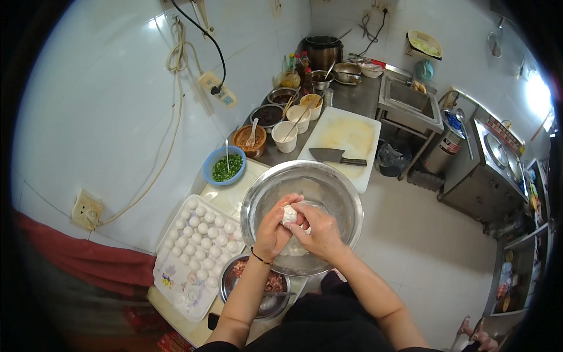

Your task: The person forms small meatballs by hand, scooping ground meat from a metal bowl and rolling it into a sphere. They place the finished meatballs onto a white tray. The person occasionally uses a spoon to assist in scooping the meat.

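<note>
A small lump of white dough [289, 214] is held between my two hands above a large steel basin [347, 255]. My left hand [273, 231] cups it from the left, and my right hand [320, 228] presses its fingers and thumb around it from the right. More pale dough shows in the basin, partly hidden below my hands. A white tray [189, 301] at the left carries rows of round white dough balls [200, 254]. Under my left forearm is a steel bowl [225, 281] of minced meat [275, 280], with a metal utensil lying across it.
A blue bowl of chopped greens [227, 168] stands behind the tray. Beyond the basin, a cleaver [336, 156] lies on a white cutting board [338, 132]. Sauce bowls and paper cups [285, 137] line the counter, with a sink [409, 103] farther right.
</note>
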`<state>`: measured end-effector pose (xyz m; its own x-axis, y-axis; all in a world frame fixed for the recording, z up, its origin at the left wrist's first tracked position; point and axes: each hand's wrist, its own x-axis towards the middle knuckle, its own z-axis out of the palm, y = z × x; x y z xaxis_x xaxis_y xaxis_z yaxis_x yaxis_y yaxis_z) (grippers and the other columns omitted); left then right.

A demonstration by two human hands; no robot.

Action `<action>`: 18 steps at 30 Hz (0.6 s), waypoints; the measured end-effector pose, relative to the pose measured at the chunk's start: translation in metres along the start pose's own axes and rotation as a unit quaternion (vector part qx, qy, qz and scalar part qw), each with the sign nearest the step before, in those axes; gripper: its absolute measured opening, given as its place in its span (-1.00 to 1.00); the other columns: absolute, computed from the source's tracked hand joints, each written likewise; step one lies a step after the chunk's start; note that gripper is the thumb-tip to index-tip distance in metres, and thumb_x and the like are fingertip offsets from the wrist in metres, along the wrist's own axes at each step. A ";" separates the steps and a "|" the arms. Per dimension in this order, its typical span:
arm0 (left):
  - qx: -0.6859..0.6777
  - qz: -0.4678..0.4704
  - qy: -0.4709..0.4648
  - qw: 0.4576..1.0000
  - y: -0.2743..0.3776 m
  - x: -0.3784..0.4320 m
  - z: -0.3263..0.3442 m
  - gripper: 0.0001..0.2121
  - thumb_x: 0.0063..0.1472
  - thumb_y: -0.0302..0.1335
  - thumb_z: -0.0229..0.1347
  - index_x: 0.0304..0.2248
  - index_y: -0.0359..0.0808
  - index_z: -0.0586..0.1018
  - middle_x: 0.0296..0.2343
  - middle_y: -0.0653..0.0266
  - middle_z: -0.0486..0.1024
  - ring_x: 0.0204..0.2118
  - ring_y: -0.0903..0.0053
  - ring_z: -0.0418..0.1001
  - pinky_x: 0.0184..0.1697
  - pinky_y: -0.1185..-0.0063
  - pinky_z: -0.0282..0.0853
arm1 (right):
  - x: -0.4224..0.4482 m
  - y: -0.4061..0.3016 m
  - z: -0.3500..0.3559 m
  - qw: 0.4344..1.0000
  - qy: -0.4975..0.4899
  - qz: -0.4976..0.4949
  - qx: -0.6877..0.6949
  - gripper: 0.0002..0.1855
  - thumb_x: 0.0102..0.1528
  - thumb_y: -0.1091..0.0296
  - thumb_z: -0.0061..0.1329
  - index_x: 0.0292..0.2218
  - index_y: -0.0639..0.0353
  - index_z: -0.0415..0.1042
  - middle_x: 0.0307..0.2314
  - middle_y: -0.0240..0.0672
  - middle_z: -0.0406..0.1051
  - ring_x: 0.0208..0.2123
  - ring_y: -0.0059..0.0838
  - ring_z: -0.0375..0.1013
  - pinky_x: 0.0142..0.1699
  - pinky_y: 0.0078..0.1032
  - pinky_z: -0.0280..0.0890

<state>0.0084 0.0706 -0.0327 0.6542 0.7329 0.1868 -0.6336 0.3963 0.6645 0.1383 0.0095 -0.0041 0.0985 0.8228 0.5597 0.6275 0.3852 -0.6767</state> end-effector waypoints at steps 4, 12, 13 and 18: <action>0.033 -0.031 0.047 0.998 0.001 -0.003 0.012 -0.58 0.26 -0.43 -0.17 0.08 -0.35 0.13 -0.08 0.13 0.26 -0.05 0.42 0.26 0.05 0.42 0.17 | 0.000 -0.003 -0.002 0.993 0.044 -0.067 -0.086 -0.63 -0.09 0.38 0.08 -0.21 0.25 0.37 -0.49 -0.21 0.40 -0.49 -0.34 0.42 -0.39 -0.46 0.32; -0.003 0.049 0.079 0.996 -0.010 0.001 0.017 -0.61 0.26 -0.50 -0.21 0.07 -0.36 0.12 -0.10 0.12 0.26 -0.05 0.42 0.25 0.07 0.44 0.13 | -0.002 -0.002 -0.004 0.998 0.051 0.033 0.007 -0.64 -0.11 0.44 0.07 -0.19 0.19 0.42 -0.49 -0.22 0.41 -0.47 -0.29 0.43 -0.36 -0.44 0.33; -0.010 0.043 0.071 0.997 -0.012 0.002 0.017 -0.62 0.26 -0.50 -0.22 0.06 -0.36 0.13 -0.11 0.13 0.26 -0.05 0.42 0.25 0.07 0.44 0.14 | -0.003 0.004 -0.001 0.998 0.060 0.024 0.006 -0.65 -0.11 0.45 0.07 -0.20 0.18 0.43 -0.50 -0.22 0.41 -0.48 -0.29 0.43 -0.37 -0.44 0.33; -0.010 0.080 0.115 0.990 -0.026 0.004 0.014 -0.72 0.26 -0.51 -0.21 -0.04 -0.37 0.23 -0.14 0.17 0.27 -0.07 0.46 0.26 0.03 0.47 0.17 | -0.002 0.008 0.000 0.997 0.068 0.002 -0.023 -0.69 -0.10 0.47 0.05 -0.23 0.21 0.45 -0.50 -0.20 0.40 -0.49 -0.27 0.43 -0.39 -0.45 0.33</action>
<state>0.0334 0.0559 -0.0391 0.4349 0.8929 0.1170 -0.7307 0.2740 0.6254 0.1430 0.0110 -0.0104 0.2040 0.7586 0.6188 0.6608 0.3597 -0.6587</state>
